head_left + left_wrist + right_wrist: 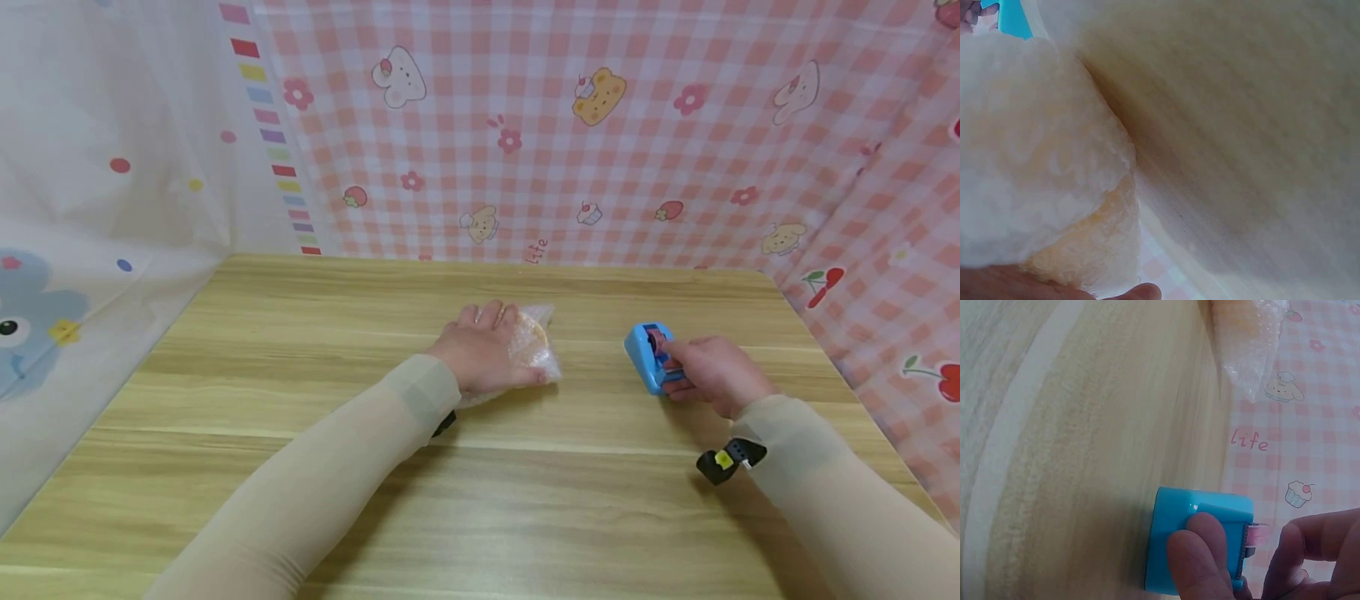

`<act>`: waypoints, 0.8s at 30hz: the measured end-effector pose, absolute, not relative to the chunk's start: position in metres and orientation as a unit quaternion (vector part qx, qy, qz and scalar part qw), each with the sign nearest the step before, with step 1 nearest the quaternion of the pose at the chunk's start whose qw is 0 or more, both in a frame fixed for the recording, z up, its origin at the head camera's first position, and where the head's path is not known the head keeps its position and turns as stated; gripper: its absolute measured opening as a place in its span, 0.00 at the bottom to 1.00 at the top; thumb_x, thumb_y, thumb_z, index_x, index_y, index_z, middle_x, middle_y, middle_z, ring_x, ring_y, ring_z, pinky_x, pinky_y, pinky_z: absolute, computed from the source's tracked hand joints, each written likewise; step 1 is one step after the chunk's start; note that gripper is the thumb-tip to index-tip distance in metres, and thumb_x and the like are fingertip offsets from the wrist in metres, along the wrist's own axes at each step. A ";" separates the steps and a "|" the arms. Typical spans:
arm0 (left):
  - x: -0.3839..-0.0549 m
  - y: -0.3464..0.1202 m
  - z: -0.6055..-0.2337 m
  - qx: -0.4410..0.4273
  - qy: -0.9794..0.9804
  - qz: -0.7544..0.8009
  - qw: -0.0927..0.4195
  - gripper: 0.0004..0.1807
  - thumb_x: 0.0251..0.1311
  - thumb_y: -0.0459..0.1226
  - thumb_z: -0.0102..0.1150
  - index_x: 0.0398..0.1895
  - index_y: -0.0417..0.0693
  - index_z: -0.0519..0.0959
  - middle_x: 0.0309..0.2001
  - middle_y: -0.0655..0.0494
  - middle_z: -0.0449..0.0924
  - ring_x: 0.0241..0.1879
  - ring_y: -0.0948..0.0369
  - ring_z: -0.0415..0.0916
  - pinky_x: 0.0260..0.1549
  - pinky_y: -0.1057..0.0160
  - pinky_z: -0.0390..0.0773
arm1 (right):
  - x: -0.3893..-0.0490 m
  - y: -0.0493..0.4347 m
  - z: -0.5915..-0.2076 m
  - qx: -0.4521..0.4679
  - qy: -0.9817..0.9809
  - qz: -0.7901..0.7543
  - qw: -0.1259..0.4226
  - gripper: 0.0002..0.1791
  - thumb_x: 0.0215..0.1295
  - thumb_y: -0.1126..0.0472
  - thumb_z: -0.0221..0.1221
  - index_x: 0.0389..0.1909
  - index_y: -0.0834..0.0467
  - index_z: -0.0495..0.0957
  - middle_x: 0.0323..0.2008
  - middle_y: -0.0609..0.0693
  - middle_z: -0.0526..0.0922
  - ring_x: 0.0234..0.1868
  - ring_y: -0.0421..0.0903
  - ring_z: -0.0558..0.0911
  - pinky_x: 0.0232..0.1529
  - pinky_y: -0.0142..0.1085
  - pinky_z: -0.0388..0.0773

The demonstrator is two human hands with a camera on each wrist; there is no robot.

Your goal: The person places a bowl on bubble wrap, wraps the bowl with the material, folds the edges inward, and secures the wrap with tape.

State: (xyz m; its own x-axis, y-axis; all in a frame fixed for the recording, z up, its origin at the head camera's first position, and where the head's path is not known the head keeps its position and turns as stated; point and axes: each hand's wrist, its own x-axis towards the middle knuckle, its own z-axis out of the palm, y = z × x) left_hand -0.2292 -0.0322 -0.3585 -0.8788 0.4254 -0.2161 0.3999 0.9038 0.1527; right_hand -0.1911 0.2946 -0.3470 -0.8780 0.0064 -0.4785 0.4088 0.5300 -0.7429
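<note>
Your left hand (483, 352) grips the bubble-wrapped bundle (538, 340) towards the table's (480, 492) far edge; probably light and squashy, so hold its sides gently. Your right hand (717, 375) grips the tape dispenser (640, 357), nearer the far right corner: likely stiff, slick.

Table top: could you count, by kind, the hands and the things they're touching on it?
Hands: 2, the left hand and the right hand
Bubble-wrapped bundle: 1
Blue tape dispenser, with its tape roll counted as part of it: 1
Total: 4
</note>
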 end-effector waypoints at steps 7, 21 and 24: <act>-0.229 -0.033 -0.358 0.213 0.968 0.052 0.124 0.68 0.56 0.83 0.43 0.88 0.50 0.39 0.87 0.49 0.40 0.84 0.41 0.40 0.79 0.36 0.55 | -0.191 0.296 -0.349 0.120 0.851 -0.467 0.210 0.30 0.86 0.51 0.41 0.65 0.77 0.66 0.57 0.66 0.74 0.47 0.49 0.85 0.49 0.36 0.88; -0.230 -0.033 -0.359 0.215 0.968 0.051 0.119 0.69 0.56 0.83 0.42 0.88 0.49 0.39 0.87 0.48 0.40 0.84 0.41 0.41 0.79 0.37 0.56 | -0.190 0.297 -0.348 0.114 0.844 -0.482 0.207 0.17 0.83 0.56 0.38 0.47 0.67 0.68 0.65 0.69 0.70 0.51 0.50 0.85 0.53 0.38 0.87; -0.230 -0.033 -0.360 0.214 0.968 0.051 0.120 0.69 0.56 0.83 0.42 0.88 0.50 0.39 0.87 0.48 0.40 0.84 0.41 0.42 0.79 0.37 0.56 | -0.190 0.297 -0.348 0.114 0.842 -0.484 0.211 0.16 0.83 0.56 0.38 0.42 0.64 0.67 0.65 0.68 0.70 0.52 0.51 0.84 0.54 0.38 0.87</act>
State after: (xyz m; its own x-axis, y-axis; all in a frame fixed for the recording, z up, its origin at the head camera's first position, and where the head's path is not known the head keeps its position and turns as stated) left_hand -0.2298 -0.0330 -0.3598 -0.8799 0.4264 -0.2097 0.4018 0.9033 0.1505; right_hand -0.1900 0.2972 -0.3476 -0.8847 -0.0125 -0.4660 0.3964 0.5058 -0.7662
